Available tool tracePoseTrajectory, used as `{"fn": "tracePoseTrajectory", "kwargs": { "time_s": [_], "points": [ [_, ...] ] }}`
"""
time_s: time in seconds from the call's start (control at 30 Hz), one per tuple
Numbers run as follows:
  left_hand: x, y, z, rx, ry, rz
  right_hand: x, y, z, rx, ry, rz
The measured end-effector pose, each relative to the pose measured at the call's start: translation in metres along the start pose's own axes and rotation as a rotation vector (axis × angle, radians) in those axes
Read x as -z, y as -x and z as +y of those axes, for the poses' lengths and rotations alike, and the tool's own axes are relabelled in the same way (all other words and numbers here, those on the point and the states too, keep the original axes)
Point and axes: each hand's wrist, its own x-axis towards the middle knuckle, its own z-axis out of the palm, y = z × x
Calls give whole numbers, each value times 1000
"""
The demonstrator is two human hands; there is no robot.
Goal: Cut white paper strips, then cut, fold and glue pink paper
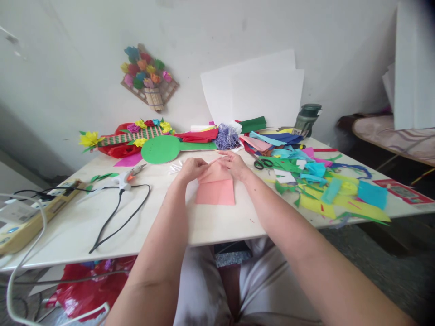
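A pink sheet of crepe-like paper (pixel 215 192) lies on the table in front of me, with a crease across its middle. Its far half is slightly raised between my hands. The fingers of my left hand (pixel 193 169) are closed on the far left corner of the paper. At the far right corner, my right hand (pixel 235 165) grips the edge, thumb beneath and fingers partly stretched. Behind the hands lies a green round cardboard piece (pixel 161 150) with a long strip. Some small white sticks (pixel 176 167) sit just left of my left hand.
Black-handled scissors (pixel 263 163) and scattered paper scraps (pixel 340 199) lie to the right. On the left are a glue gun (pixel 122 180) with its black cord and a power strip (pixel 41 219). A purple yarn bundle (pixel 227 136) and a bottle (pixel 306 120) stand at the back.
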Motion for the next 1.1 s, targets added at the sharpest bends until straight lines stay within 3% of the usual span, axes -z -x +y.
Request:
{"fn": "tracePoseTrajectory", "kwargs": {
  "time_s": [0.17, 0.3, 0.53, 0.73, 0.93, 1.1],
  "points": [
    [2, -4, -13, 123, 111, 214, -1, -4, 4, -37, 71, 72],
    [1, -2, -13, 172, 247, 258, -3, -4, 6, -96, 108, 59],
    [2, 5, -6, 209, 499, 186, 1, 0, 5, -201, 107, -34],
    [3, 6, -12, 144, 574, 87, 2, -2, 3, -165, 298, 123],
    [-4, 4, -13, 161, 626, 73, 8, -8, 6, -160, 528, 223],
    [-8, 3, -12, 168, 619, 48, 16, -10, 3, -86, 715, 198]
  ]
}}
